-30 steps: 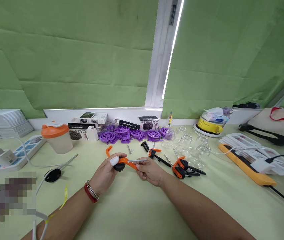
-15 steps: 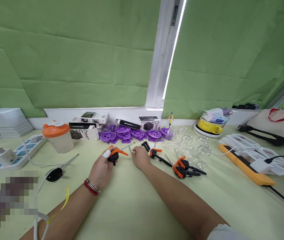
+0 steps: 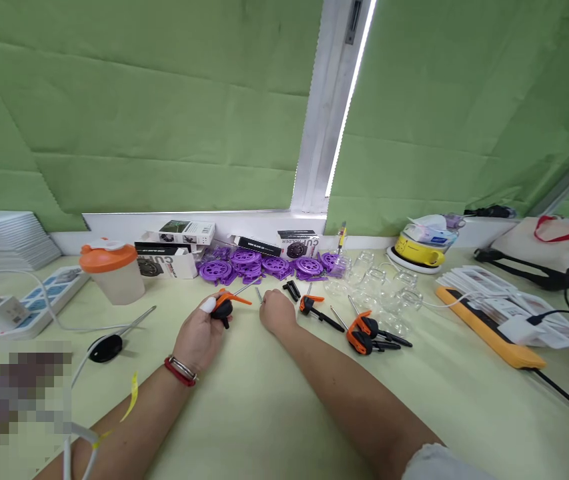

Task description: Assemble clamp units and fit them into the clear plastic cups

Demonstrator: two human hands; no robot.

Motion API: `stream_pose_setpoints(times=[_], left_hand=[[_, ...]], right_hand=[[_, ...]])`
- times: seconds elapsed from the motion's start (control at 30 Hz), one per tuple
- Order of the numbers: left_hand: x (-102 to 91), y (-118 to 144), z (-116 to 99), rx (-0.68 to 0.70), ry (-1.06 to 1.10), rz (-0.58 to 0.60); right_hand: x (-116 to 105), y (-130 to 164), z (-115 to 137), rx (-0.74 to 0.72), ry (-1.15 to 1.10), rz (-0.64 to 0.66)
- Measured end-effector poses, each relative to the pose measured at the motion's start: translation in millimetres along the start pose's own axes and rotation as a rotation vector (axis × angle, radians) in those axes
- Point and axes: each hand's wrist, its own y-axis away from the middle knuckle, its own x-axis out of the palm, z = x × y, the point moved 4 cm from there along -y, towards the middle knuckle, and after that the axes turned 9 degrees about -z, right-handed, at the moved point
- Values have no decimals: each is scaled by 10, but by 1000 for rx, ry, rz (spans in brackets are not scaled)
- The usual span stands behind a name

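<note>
From the head camera, the left hand (image 3: 199,330) is closed around a small orange-and-black clamp (image 3: 224,306), gripping its black body so that the orange lever and a thin metal rod stick out to the right, toward the other hand. One finger of this hand wears a white cover at its tip, and a red band and a metal bangle sit at the wrist. The grip keeps the clamp lifted just off the pale green table (image 3: 274,413) with its open end turned to the far right, where the loose parts lie.

The right hand (image 3: 277,312) rests knuckles-up on the table, fingers curled down over a short metal screw (image 3: 259,295) lying just beyond the clamp. Whether it has pinched anything is hidden under the fingers, so I cannot tell if it holds a part.

Just right of that hand lie more clamps (image 3: 367,332) of the same kind, orange and black, with rods pointing to the far left, and a pair of small black pieces (image 3: 291,291). Farther back, purple plastic wheels (image 3: 259,265) are heaped against printed boxes (image 3: 179,233) by the wall. To the left stand a cup with an orange lid (image 3: 110,272) and a power strip (image 3: 29,308); clear glass jars (image 3: 384,287) stand to the right.
</note>
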Motion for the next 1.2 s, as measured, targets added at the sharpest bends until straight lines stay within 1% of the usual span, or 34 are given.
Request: stream_pose_setpoints(times=[0.27,0.37,0.47,0.53,0.57,0.63,0.7,0.77,0.83,0.9,0.97,1.03,1.13,1.2], left_hand=[[23,19,2,-33,13,3],[14,6,15,-46,19,0],[-7,-24,51,-48,7,13],[-28,-50,82,-46,-8,28],[-39,-61,97,-46,-15,35],[-49,-72,126,-60,-31,58],[-44,-61,146,-76,-39,83],[-23,-25,162,-97,-51,103],[8,29,178,-125,-92,130],[43,88,196,-151,-157,183],[74,141,209,-162,-203,254],[94,183,220,-174,-220,321],[105,225,233,-200,-236,390],[117,254,239,-221,-247,433]], right_hand=[[53,12,6,-19,24,-3],[10,30,3,-20,-6,-21],[-103,40,-46,-9,-46,-63],[-223,40,-105,-6,-133,-135],[-297,40,-137,-8,-214,-187],[-459,46,-190,-24,-424,-282],[-619,60,-208,-38,-652,-319],[-758,86,-180,-21,-873,-270],[-865,128,-105,9,-1039,-144],[-936,188,-11,24,-1106,13],[-974,254,65,17,-1080,149],[-998,307,111,-25,-994,227],[-1038,343,140,-97,-892,249],[-1056,345,142,-101,-874,252]])
